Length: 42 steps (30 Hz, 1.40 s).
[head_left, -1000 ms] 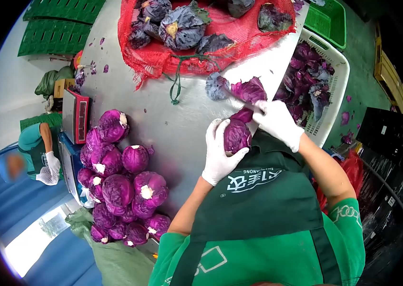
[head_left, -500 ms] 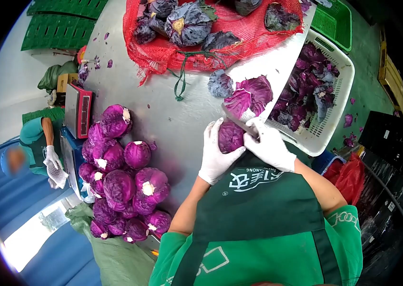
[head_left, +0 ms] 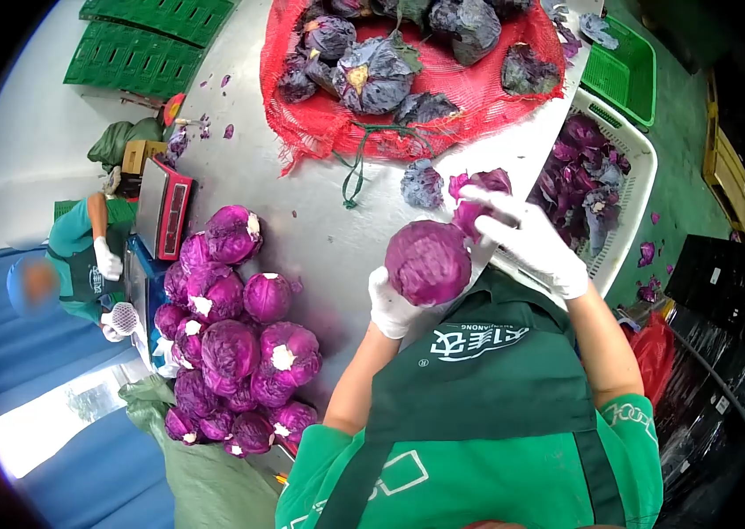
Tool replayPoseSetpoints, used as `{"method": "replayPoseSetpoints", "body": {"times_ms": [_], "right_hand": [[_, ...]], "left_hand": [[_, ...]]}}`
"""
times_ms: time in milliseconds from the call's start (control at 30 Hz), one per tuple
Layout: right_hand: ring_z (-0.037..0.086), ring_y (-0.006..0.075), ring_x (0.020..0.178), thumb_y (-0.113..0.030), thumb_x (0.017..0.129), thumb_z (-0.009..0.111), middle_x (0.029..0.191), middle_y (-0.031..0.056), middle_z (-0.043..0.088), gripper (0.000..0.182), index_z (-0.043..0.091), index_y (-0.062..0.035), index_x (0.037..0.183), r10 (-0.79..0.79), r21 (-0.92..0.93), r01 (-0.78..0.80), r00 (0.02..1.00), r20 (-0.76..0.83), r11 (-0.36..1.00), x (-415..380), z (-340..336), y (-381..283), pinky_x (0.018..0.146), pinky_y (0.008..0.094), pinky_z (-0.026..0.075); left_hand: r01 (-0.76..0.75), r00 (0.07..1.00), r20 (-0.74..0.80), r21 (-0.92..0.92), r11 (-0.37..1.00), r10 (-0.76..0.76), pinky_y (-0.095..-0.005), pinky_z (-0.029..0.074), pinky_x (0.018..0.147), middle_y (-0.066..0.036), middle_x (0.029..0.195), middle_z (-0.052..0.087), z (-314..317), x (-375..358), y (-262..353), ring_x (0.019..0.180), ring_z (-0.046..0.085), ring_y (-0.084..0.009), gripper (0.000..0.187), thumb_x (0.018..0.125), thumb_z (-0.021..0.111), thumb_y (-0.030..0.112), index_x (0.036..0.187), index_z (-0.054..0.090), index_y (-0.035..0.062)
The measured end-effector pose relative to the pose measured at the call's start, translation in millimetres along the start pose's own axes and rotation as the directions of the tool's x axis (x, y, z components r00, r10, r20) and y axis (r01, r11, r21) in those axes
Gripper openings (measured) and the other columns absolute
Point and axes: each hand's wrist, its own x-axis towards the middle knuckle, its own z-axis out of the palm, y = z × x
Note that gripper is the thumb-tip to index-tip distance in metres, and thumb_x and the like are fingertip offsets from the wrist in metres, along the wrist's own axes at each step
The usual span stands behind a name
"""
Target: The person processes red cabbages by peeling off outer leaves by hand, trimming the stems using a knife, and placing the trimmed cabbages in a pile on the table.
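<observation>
A round, peeled red cabbage rests in my left hand, whose gloved fingers curl around its left and lower side. My right hand, also in a white glove, reaches over the table with loose purple cabbage leaves between its thumb and fingers. The knife does not show clearly now. Close above sits a bluish outer leaf. On the left, a pile of trimmed red cabbages shows pale cut stems.
A red mesh sack with untrimmed cabbages lies at the table's top. Right of the table, a white crate contains leaf scraps, near a green crate. A red-framed scale and a co-worker are at left.
My right hand has moved up and right, off the cabbage and onto the loose leaves. The cabbage has risen in my left hand, and the knife has dropped from clear view.
</observation>
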Motion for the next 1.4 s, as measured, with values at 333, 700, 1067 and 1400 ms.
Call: {"method": "replayPoseSetpoints", "body": {"times_ms": [333, 700, 1067, 1400], "right_hand": [[0.055, 0.0072, 0.064, -0.018, 0.091, 0.068, 0.076, 0.0012, 0.062, 0.015, 0.068, -0.0027, 0.091, 0.169, -0.256, -0.162, 0.986, 0.005, 0.953, 28.6, 5.0, -4.0, 0.061, 0.0236, 0.046], [0.057, 0.0077, 0.081, -0.023, 0.088, 0.073, 0.093, 0.0045, 0.065, 0.046, 0.063, -0.0014, 0.127, -0.015, -0.321, -0.015, 0.996, -0.089, 0.947, 14.8, 1.6, -26.6, 0.070, 0.0255, 0.049], [0.055, 0.0083, 0.083, -0.019, 0.081, 0.080, 0.113, 0.0053, 0.060, 0.063, 0.054, -0.0022, 0.135, -0.109, -0.139, 0.115, 0.993, 0.050, 0.984, 18.9, 57.8, -18.4, 0.074, 0.0229, 0.046], [0.056, 0.0080, 0.068, -0.013, 0.096, 0.059, 0.097, 0.0040, 0.064, 0.031, 0.059, -0.0025, 0.125, 0.225, -0.045, -0.225, 0.974, -0.020, 0.973, 51.9, 32.5, 43.9, 0.054, 0.0205, 0.044]], "left_hand": [[0.047, 0.933, 0.216, -0.866, -0.498, -0.287, -0.0518, 0.034, 0.112, -0.009, 0.146, 0.044, -18.5, 19.0, -19.8, 0.133, 0.044, -0.0303, 0.071, 0.080, 0.076, 0.035, 0.143, 0.046, 0.0236], [0.029, 1.000, 0.006, -0.401, 0.915, -0.029, -0.0513, 0.040, 0.110, -0.010, 0.150, 0.038, 30.9, 22.0, 4.1, 0.138, 0.040, -0.0275, 0.058, 0.097, 0.054, 0.041, 0.147, 0.033, 0.0204], [-0.342, 0.892, -0.003, 0.650, 0.679, 0.452, -0.0488, 0.039, 0.109, -0.007, 0.140, 0.049, 12.7, 6.9, 26.6, 0.129, 0.049, -0.0261, 0.062, 0.088, 0.066, 0.041, 0.141, 0.042, 0.0208], [-0.662, 0.723, -0.305, -0.047, 0.748, 0.620, -0.0605, 0.049, 0.099, -0.012, 0.141, 0.049, 13.0, -104.4, 223.4, 0.130, 0.050, -0.0313, 0.064, 0.091, 0.070, 0.029, 0.145, 0.038, 0.0196]]}}
